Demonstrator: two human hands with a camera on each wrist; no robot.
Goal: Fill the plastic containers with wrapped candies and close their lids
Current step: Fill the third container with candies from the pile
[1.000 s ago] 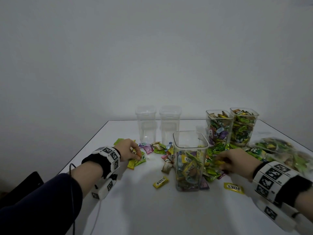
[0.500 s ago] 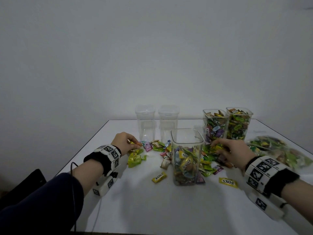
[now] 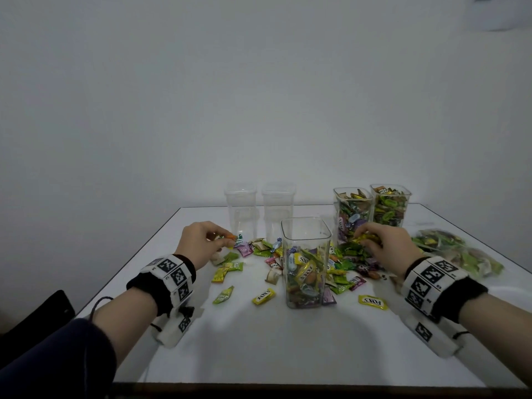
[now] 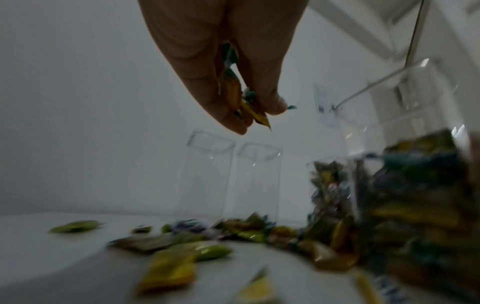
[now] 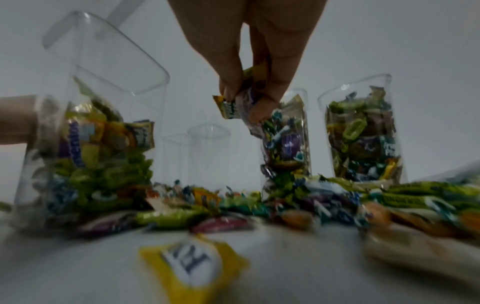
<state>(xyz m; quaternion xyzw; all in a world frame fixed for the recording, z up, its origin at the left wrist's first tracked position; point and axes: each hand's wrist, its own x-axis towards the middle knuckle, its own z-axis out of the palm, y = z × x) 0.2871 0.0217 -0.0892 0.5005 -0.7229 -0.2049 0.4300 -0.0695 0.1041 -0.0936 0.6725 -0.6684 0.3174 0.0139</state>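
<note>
Left hand is raised at 10 o'clock, fingers curled, wrapped candies pinched between thumb and fingertips. Right hand is held at 2 o'clock, candies likewise pinched. Marker bands are worn on both wrists.

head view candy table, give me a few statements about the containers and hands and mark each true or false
1. The near container is partly filled with candies. True.
2. The two containers at the back left hold candies. False: both look empty.
3. The left hand pinches wrapped candies in its grip. True.
4. The right hand lies flat and holds nothing. False: its fingers pinch candies.
5. The two containers at the back right are filled to near the rim. True.
6. The near container has a lid on. False: its top is open.
</note>
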